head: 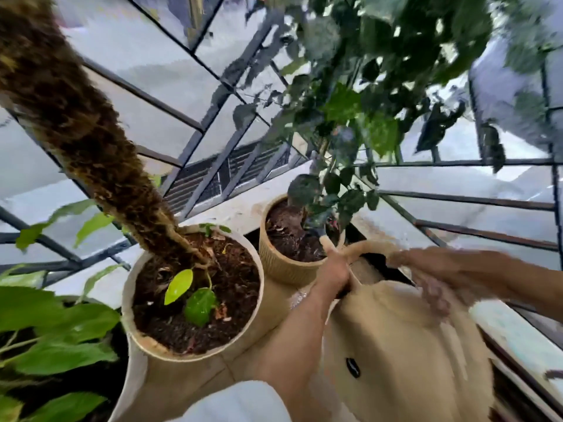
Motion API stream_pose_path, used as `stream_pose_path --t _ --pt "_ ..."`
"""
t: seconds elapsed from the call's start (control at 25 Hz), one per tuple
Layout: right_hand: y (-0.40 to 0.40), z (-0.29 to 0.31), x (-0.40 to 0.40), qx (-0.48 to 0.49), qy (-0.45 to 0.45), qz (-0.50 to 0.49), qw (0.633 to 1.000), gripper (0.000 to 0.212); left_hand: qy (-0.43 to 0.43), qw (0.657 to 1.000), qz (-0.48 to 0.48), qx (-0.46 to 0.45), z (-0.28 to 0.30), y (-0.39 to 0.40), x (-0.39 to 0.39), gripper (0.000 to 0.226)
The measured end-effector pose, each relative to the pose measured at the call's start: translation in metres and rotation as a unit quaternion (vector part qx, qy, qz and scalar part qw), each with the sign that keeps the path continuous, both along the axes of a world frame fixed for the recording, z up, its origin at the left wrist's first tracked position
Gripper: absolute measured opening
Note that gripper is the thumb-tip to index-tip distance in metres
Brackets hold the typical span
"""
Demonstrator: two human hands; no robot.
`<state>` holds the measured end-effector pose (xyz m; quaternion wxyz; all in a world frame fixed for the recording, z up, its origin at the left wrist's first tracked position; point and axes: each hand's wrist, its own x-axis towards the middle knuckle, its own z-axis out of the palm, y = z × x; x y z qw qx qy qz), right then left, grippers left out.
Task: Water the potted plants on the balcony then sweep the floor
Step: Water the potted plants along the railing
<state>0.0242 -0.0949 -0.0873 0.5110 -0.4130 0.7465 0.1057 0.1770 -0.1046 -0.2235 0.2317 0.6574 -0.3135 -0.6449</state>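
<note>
Beige plastic watering can (pixel 405 345) sits low at the right, its body between your two arms and its spout tip reaching over the ribbed pot. Expect it to be rigid and smooth, heavy if full, with water that shifts as you tilt; take it by the arched handle and steady the body.

Going left to right: a leafy green plant (pixel 45 327) fills the corner. Next, the wide cream round pot (pixel 134 306) holds dark soil, a coir-wrapped pole and a few small green leaves. The smaller ribbed tan pot (pixel 280 266) holds dark soil and a dark-leaved shrub. Your left hand (pixel 333 269) has its fingers wrapped round the handle near the spout. Your right hand (pixel 435 284) is blurred over the can's top; you cannot tell whether its fingers grip anything.
</note>
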Motion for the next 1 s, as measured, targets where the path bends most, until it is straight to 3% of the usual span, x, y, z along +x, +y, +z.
stream_pose_path --t 0.08,0.16,0.24,0.32,0.4,0.48,0.56,0.68,0.88,1.0 --pt "0.029 -0.022 -0.011 -0.008 0.014 -0.009 1.000 0.051 -0.057 0.997 -0.005 -0.042 -0.012 0.001 -0.001 0.055" --pt "0.064 -0.037 -0.019 -0.054 -0.009 -0.003 0.998 0.040 -0.004 0.992 0.129 -0.004 -0.027 -0.006 -0.003 0.055" --pt "0.080 -0.049 -0.027 -0.066 -0.014 0.015 0.998 0.035 -0.022 0.966 0.259 -0.003 -0.037 -0.023 0.005 0.055" --pt "0.081 -0.052 -0.038 -0.054 0.000 0.050 0.997 0.036 -0.044 0.951 0.304 -0.031 -0.018 -0.029 0.008 0.053" --pt "0.080 -0.050 -0.046 -0.049 0.002 0.084 0.995 0.038 0.021 0.936 0.352 -0.003 0.002 -0.027 -0.010 0.052" --pt "0.074 -0.052 -0.045 -0.069 0.008 0.114 0.991 0.038 0.036 0.947 0.315 -0.058 0.008 -0.024 -0.026 0.062" --pt "0.065 -0.049 -0.040 -0.097 0.018 0.129 0.987 0.034 -0.008 0.960 0.268 -0.073 0.016 -0.029 -0.028 0.064" --pt "0.060 -0.041 -0.036 -0.121 0.038 0.158 0.979 0.047 -0.106 0.972 0.170 -0.126 0.036 -0.014 -0.021 0.059" --pt "0.078 -0.021 -0.048 -0.133 0.026 0.160 0.978 0.044 -0.136 0.981 0.108 -0.083 0.069 0.003 -0.033 0.064" --pt "0.094 0.004 -0.071 -0.101 0.052 0.171 0.979 0.046 -0.111 0.988 0.095 -0.058 0.092 0.019 -0.051 0.076"
